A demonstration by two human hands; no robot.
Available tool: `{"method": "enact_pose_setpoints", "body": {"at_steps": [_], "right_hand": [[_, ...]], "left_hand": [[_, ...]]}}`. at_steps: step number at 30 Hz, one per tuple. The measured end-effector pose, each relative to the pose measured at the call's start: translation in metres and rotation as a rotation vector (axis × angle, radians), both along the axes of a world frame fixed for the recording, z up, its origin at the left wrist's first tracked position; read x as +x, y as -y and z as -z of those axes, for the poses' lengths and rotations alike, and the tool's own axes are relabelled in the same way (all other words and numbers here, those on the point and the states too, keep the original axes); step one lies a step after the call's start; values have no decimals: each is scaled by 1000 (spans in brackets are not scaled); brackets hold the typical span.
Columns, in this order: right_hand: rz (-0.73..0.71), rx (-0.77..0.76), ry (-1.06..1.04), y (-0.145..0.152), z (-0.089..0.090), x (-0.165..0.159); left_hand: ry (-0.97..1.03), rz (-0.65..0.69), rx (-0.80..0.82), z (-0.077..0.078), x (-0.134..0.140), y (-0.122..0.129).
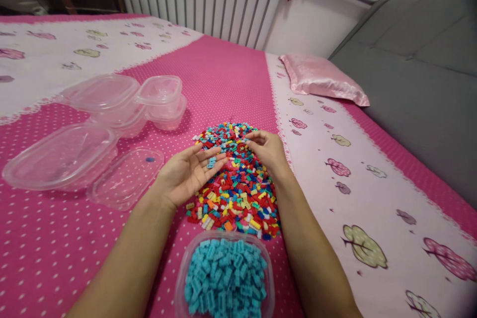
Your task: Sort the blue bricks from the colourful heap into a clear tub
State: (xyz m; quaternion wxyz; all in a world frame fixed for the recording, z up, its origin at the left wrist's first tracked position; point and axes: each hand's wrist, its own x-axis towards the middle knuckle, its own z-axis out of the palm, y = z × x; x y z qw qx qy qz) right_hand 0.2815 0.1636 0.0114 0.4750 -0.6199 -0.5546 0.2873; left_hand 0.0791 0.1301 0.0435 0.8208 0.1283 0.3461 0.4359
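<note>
Over the multicoloured heap of small plastic bricks (234, 203), the left hand (188, 171) opens palm-up, seemingly so its light-blue plastic bricks (211, 162) do not fall, while the right hand (270, 151) curls its fingers, grasp unclear.

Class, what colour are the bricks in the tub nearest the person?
Turquoise blue: the bricks in the tub show best in the head view.

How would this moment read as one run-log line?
left hand: palm up, bearing blue bricks | right hand: at mixed pile, hold unclear | tub: more blue bricks
</note>
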Motion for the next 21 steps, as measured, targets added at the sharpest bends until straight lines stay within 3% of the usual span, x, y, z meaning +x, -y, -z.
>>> {"method": "enact_pose_setpoints", "body": {"at_steps": [7,15,18,21], "right_hand": [[-228,40,-188,12,-17,-12],[-551,-13,-193,24,-28,-28],[-598,-21,-192,24,-26,-31],[-549,-10,-205,23,-26,-31]], "left_hand": [[-1,-7,-17,-1,1,1],[-4,-23,-6,0,2,1],[-7,-24,7,0,2,1],[-6,-22,9,-2,2,2]]}}
